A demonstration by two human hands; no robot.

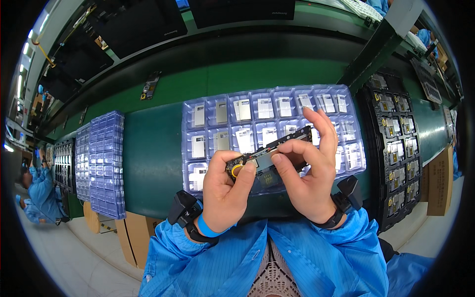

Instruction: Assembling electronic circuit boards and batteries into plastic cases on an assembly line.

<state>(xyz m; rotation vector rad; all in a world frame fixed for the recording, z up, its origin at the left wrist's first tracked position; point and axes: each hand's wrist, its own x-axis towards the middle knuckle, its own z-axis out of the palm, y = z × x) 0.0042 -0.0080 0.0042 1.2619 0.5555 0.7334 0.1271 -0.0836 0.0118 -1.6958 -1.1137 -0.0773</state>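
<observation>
Over the clear plastic tray (185, 148), I hold a dark phone assembly (298, 134) at a slant. It has a yellow ring at its left end. My left hand (225, 190) grips that left end between thumb and fingers. A flat silver-grey rectangular piece (264, 162) lies on the assembly's face. The thumb and index finger of my right hand (314, 171) pinch the assembly around the piece's right edge; its other fingers are raised. Beneath, the tray's compartments hold several small silver-white rectangular pieces (265, 108).
Stacked clear trays (107, 163) stand at left. At right, a black tray (378, 171) carries several similar assemblies (396, 153). Another assembly (150, 85) lies on the green bench (213, 74) behind. A metal post (368, 54) rises at back right, and monitors (242, 11) line the back.
</observation>
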